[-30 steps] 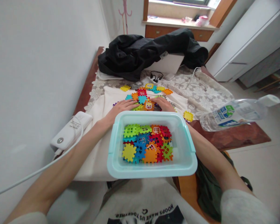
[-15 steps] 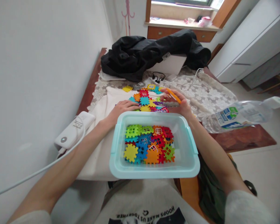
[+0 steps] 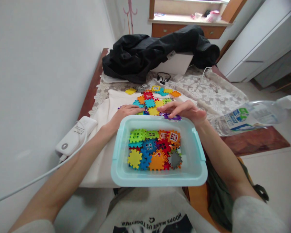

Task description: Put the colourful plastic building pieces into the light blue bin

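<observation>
A pale blue plastic tub rests on my lap at the table's near edge, holding several colourful interlocking tiles. More tiles lie spread on a white cloth beyond it. My left hand lies flat on the cloth, fingers stretched toward the loose tiles. Over the tub's far rim hovers my right hand, palm down, with a purple tile under its fingertips.
A white power bank with a cable lies at the left. A black jacket covers the far table. Lying on its side at the right is a water bottle. Black earphones sit near the jacket. Lace tablecloth covers the right.
My right hand came back from the tile spread to the tub's far rim. An orange tile and a grey tile now lie in the tub. My left hand stayed put.
</observation>
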Action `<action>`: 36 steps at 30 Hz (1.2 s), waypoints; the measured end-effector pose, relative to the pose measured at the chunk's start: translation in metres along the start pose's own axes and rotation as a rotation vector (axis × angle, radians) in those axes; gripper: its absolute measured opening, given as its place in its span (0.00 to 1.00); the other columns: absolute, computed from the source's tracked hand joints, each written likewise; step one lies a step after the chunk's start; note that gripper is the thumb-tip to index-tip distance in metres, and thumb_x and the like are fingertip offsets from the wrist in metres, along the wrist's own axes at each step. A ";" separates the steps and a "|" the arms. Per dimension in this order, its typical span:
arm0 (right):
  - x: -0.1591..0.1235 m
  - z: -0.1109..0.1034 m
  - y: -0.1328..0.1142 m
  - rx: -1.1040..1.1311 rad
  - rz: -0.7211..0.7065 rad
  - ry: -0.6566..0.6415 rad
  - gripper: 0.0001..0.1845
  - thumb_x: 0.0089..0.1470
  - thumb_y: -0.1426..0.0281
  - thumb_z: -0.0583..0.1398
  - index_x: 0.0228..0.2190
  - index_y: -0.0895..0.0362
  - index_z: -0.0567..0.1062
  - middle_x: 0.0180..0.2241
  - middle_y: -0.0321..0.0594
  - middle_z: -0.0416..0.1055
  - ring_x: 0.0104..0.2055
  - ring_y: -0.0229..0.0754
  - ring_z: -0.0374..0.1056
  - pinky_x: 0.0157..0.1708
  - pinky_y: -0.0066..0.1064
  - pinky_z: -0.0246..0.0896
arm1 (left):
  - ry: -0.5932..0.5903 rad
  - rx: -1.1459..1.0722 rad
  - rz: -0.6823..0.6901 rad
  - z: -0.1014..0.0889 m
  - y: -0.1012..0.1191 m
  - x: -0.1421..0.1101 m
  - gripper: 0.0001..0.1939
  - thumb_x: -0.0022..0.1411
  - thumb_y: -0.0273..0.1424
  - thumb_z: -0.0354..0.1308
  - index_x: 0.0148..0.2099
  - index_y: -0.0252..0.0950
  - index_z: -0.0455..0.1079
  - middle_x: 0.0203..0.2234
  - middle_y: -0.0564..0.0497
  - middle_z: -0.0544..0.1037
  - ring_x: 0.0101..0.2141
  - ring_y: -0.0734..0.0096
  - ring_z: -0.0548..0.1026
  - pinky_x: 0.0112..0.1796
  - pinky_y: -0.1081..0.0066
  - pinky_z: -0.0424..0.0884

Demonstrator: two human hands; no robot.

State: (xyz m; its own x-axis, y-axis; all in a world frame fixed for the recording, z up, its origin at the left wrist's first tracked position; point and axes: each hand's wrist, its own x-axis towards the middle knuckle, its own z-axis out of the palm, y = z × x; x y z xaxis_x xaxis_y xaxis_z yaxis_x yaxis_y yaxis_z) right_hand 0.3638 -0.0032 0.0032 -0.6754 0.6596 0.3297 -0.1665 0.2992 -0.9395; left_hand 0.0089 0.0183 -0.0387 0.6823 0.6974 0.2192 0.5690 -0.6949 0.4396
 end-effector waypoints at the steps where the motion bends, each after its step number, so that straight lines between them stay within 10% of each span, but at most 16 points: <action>1: 0.001 0.001 0.001 0.020 0.005 0.024 0.52 0.45 0.17 0.60 0.39 0.49 0.90 0.62 0.53 0.80 0.68 0.70 0.74 0.72 0.65 0.68 | 0.016 0.004 -0.017 0.001 0.000 0.000 0.24 0.76 0.39 0.61 0.69 0.43 0.80 0.63 0.41 0.84 0.64 0.47 0.80 0.68 0.47 0.72; 6: 0.003 0.008 0.002 0.120 0.008 -0.038 0.33 0.58 0.36 0.68 0.47 0.51 0.89 0.61 0.51 0.82 0.67 0.65 0.76 0.70 0.61 0.71 | 0.216 -0.057 -0.166 0.007 -0.001 0.000 0.21 0.76 0.46 0.61 0.63 0.44 0.82 0.53 0.42 0.88 0.53 0.49 0.85 0.59 0.51 0.79; 11: 0.000 0.012 0.023 0.130 0.142 -0.004 0.39 0.68 0.33 0.56 0.55 0.52 0.85 0.63 0.52 0.82 0.66 0.60 0.78 0.68 0.57 0.75 | 0.504 -0.264 -0.306 0.003 0.003 0.001 0.20 0.75 0.48 0.63 0.60 0.42 0.76 0.42 0.49 0.86 0.34 0.65 0.80 0.39 0.66 0.79; 17: 0.008 -0.006 0.058 -0.276 0.053 0.255 0.34 0.71 0.37 0.59 0.53 0.51 0.85 0.55 0.49 0.84 0.61 0.55 0.80 0.66 0.54 0.75 | 0.773 -0.792 -0.179 -0.028 0.026 0.009 0.28 0.68 0.55 0.72 0.57 0.45 0.70 0.52 0.47 0.85 0.48 0.61 0.86 0.47 0.65 0.83; 22: 0.004 -0.017 0.078 -0.950 0.007 0.028 0.33 0.67 0.48 0.70 0.68 0.42 0.78 0.74 0.48 0.71 0.77 0.65 0.62 0.77 0.68 0.52 | 0.394 -1.080 -0.068 -0.053 0.054 -0.005 0.23 0.67 0.51 0.75 0.52 0.43 0.74 0.44 0.46 0.89 0.56 0.47 0.87 0.55 0.49 0.84; 28: 0.005 -0.019 0.091 -1.002 -0.083 -0.070 0.27 0.70 0.54 0.68 0.63 0.52 0.80 0.66 0.53 0.77 0.69 0.63 0.71 0.71 0.60 0.65 | -0.037 -0.948 0.088 -0.055 0.058 -0.008 0.11 0.66 0.40 0.77 0.45 0.40 0.86 0.49 0.37 0.90 0.66 0.39 0.80 0.68 0.42 0.74; 36: 0.001 -0.016 0.077 -0.939 -0.101 0.007 0.24 0.68 0.54 0.71 0.59 0.52 0.82 0.63 0.53 0.79 0.67 0.61 0.73 0.69 0.56 0.69 | -0.017 -1.048 -0.070 -0.037 0.053 -0.003 0.21 0.59 0.41 0.76 0.53 0.41 0.89 0.55 0.42 0.89 0.55 0.47 0.86 0.54 0.60 0.81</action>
State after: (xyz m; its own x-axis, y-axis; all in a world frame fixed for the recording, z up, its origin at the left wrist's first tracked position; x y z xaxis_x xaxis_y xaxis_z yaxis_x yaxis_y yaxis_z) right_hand 0.3617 0.0319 -0.0676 -0.6848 0.6035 0.4084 0.4250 0.7860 -0.4489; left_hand 0.0203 -0.0140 0.0160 0.6741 0.7220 0.1558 -0.0689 -0.1485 0.9865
